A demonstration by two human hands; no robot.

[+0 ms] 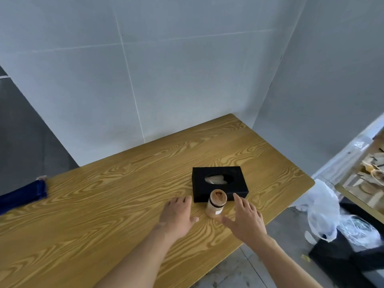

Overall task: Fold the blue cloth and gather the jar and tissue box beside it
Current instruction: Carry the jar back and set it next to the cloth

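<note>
A black tissue box [220, 183] lies on the wooden table [104, 225] toward its right end, a pale tissue showing in its oval slot. A small jar [216, 203] with a tan lid and dark neck band stands touching the box's near edge. My left hand [177, 215] rests flat on the table just left of the jar, fingers apart. My right hand [245, 219] hovers open just right of the jar, not touching it. The blue cloth [22, 195] lies at the far left table edge, partly cut off by the frame.
White panel walls close the table's back and right sides. Off the right edge, on the floor, stand a black bin [353, 252] with white plastic bags [320, 206] and a shelf with wood scraps [369, 175].
</note>
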